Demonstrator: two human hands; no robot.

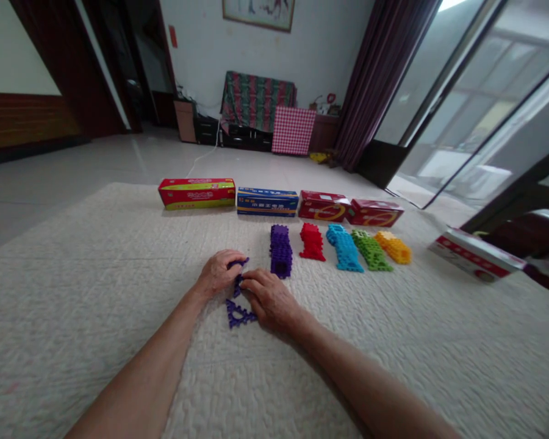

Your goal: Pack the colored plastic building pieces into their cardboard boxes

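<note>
My left hand (pixel 220 271) is closed on a purple notched plastic piece (pixel 239 263), whose edge shows past the fingertips. Close beside it, my right hand (pixel 269 297) has its fingers bent and pressed on another purple piece (pixel 237 288) between the two hands. Below them a purple triangular building piece (pixel 239 315) with toothed edges lies flat, its right corner by my right hand. My fingers hide most of the upper pieces. Just right of the hands stands a purple stack (pixel 280 250) of interlocking pieces.
Rightward run a red stack (pixel 312 241), a blue stack (pixel 345 247), a green stack (pixel 372 250) and a yellow stack (pixel 394 247). Behind are a red-green box (pixel 197 194), a blue box (pixel 268 202) and two red boxes (pixel 324 206). A white-red box (pixel 478 255) lies right on the quilted cover (pixel 119 292).
</note>
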